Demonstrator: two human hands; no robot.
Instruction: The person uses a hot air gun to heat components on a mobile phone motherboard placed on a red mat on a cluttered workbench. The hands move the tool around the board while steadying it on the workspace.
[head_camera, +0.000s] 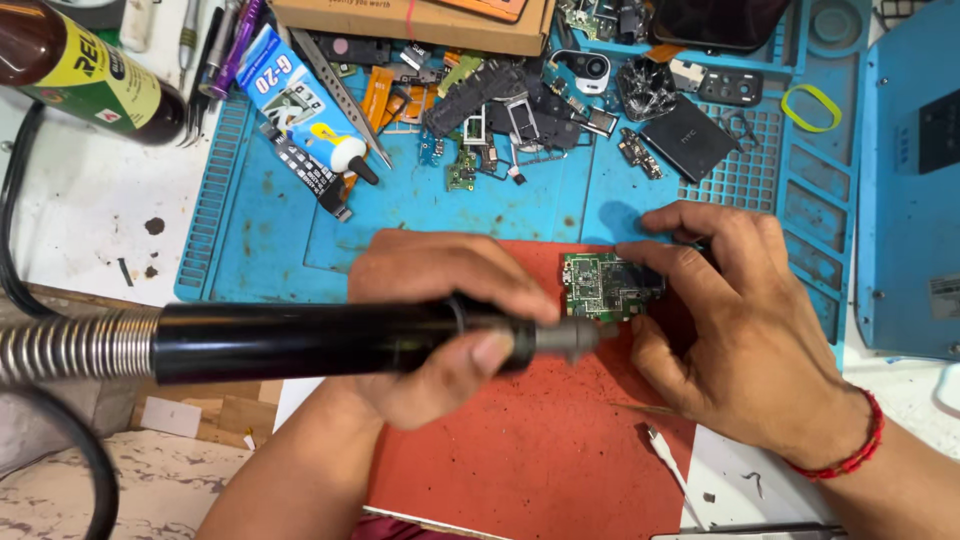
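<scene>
Two hands are working on a red mat (540, 450): left hand (430, 320) gripping a hot-air handpiece (340, 340), right hand (740, 320) fingers (660, 262) pinching a green circuit board (605, 288)

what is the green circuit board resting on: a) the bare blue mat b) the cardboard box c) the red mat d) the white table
c: the green circuit board lies on the red mat, steadied by the right hand, while the left hand holds the black tool with its tip at the board's edge.
</scene>
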